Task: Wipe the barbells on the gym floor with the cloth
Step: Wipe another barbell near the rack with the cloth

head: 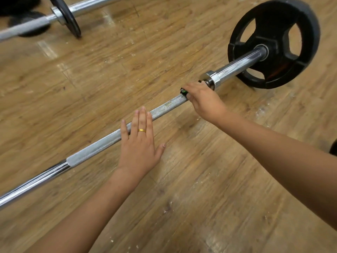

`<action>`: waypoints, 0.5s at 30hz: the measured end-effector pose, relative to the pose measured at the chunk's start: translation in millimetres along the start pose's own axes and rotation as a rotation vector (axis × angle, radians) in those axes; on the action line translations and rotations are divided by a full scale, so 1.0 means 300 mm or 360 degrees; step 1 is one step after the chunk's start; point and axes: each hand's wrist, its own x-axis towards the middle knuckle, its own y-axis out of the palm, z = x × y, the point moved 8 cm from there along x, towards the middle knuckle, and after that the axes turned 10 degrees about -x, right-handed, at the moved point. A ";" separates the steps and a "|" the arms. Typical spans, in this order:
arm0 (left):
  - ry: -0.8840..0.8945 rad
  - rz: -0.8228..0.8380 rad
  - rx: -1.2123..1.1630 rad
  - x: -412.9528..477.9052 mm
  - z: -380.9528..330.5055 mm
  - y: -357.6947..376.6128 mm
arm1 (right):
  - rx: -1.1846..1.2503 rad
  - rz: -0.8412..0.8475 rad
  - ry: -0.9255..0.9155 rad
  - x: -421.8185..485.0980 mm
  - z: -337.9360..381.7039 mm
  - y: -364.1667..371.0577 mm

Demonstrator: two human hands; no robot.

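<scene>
Head view. A barbell [102,143] lies slantwise on the wooden floor [200,179], its far end carrying a large black weight plate [273,15]. Just on the near side of the plate runs the smooth chrome sleeve [240,64], ending in a chrome collar [209,77].

The right hand [204,101] is set on the bar directly beside that collar, on the side away from the plate. Its fingers are curled over the bar and grip it. A small piece of dark, green-flecked cloth [183,91] shows from under the fingers, against the bar; most of it is hidden.

The left hand [139,147] lies farther from the plate, over the rough grey grip section. Its fingers are straight and close together, laid across the bar, thumb spread towards the floor; whether the palm presses down cannot be told. A gold ring [141,130] sits on one finger.

Well apart from the plate, across the floor, lies a second barbell [27,27] with a small black plate [67,17].
</scene>
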 end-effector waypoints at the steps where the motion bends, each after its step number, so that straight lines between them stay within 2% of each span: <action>1: -0.0002 0.0014 -0.0004 0.008 0.008 0.000 | 0.0020 0.0004 -0.0064 0.001 0.038 0.015; 5: 0.0012 0.0023 -0.0008 0.038 0.042 0.003 | -0.0070 0.0143 -0.0474 0.016 0.110 0.036; 7: 0.0022 0.0024 -0.0027 0.052 0.060 0.005 | -0.0109 0.0188 -0.0404 0.059 0.042 0.007; 9: 0.0032 0.0020 -0.0021 0.065 0.073 0.008 | -0.0087 0.0147 -0.0203 0.088 -0.041 -0.022; 11: 0.0021 0.0025 -0.0031 0.078 0.084 0.013 | -0.0051 0.0082 -0.0141 0.094 -0.037 -0.023; 15: -0.0023 0.0038 -0.0124 0.111 0.111 0.024 | 0.0008 0.0098 -0.0393 0.097 0.103 0.033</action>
